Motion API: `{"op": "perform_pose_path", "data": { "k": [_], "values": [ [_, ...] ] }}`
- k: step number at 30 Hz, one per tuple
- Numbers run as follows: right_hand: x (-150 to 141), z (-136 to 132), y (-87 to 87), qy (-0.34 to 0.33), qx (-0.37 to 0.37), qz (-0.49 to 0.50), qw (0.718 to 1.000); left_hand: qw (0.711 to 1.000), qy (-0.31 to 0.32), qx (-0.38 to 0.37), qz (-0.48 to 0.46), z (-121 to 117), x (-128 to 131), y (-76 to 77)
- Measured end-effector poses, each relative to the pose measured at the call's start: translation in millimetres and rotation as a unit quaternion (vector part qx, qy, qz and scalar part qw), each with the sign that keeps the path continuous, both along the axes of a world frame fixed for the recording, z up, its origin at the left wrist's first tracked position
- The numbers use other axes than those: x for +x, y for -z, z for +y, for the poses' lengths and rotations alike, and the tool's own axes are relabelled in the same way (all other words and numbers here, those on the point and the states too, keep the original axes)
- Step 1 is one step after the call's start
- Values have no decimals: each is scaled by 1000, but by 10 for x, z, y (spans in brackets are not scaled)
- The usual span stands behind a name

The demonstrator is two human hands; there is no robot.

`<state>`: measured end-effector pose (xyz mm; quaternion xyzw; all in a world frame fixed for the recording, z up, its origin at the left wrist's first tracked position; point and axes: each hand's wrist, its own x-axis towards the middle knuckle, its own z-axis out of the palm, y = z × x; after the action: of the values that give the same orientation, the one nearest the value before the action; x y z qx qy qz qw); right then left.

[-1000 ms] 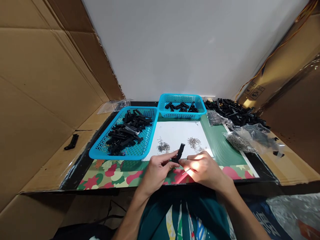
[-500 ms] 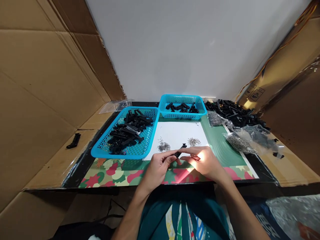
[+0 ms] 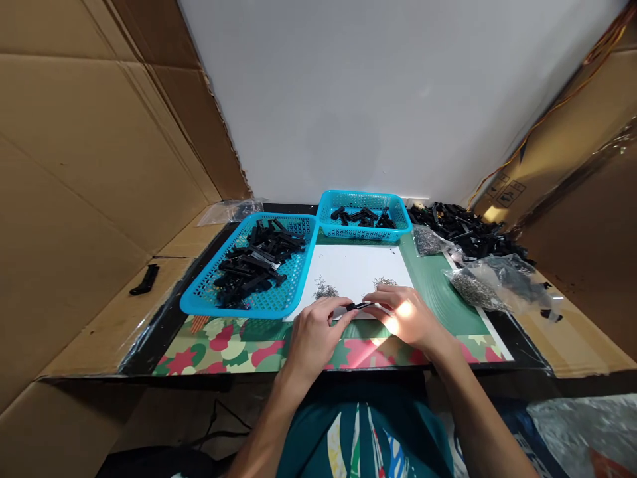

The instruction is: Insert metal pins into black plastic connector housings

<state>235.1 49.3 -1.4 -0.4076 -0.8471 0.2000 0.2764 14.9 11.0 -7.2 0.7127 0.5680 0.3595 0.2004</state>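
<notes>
A slim black plastic part (image 3: 359, 306) lies roughly level between my two hands, over the front of the white sheet (image 3: 348, 263). My left hand (image 3: 318, 325) pinches its left end between thumb and fingers. At the other end, the bent fingertips of my right hand (image 3: 405, 315) close on the part. Just beyond my left hand is a pile of tiny metal pieces (image 3: 325, 290). A second pile of tiny metal pieces (image 3: 385, 283) sits behind my right fingers, partly hidden by them.
A large blue basket (image 3: 293, 292) of black parts stands left; a smaller blue basket (image 3: 365, 232) stands behind. Loose black parts (image 3: 462, 229) are heaped back right, near plastic bags of small metal pieces (image 3: 475, 289). Cardboard walls (image 3: 99, 166) flank the table. One black part (image 3: 144, 279) lies far left.
The black part has turned from tilted up and away to nearly level. My right hand has shifted slightly, its fingers now at the part's right end.
</notes>
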Motion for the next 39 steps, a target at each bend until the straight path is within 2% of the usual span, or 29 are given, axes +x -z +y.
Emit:
{"op": "perform_pose_path", "data": {
  "k": [3, 6, 9, 11, 14, 16, 21, 30, 39],
  "values": [
    [-20, 14, -44, 7, -4, 36, 999, 1000, -13, 8, 20, 1, 14, 17],
    [-37, 46, -53, -3, 49, 68, 996, 999, -25, 15, 35, -1, 27, 32],
    [-83, 67, -52, 23, 92, 132, 987, 998, -27, 23, 48, -8, 36, 48],
    [-152, 56, -59, 56, 58, 208, 975, 998, -23, 26, 56, -13, 37, 56],
    [-298, 15, -64, 81, -57, 312, 945, 997, -18, 28, 67, -17, 35, 61],
    [-387, -8, -51, 78, -114, 345, 928, 997, -17, 29, 74, -18, 34, 60],
    [-479, -19, 13, 79, -137, 352, 923, 996, -12, 29, 87, -18, 34, 50],
    [-485, -55, 7, 82, -91, 295, 948, 995, -20, 20, 96, -23, 49, 34],
    [-489, -96, -16, 97, -63, 258, 959, 996, -5, 4, 85, -39, 68, -5]
  ]
}}
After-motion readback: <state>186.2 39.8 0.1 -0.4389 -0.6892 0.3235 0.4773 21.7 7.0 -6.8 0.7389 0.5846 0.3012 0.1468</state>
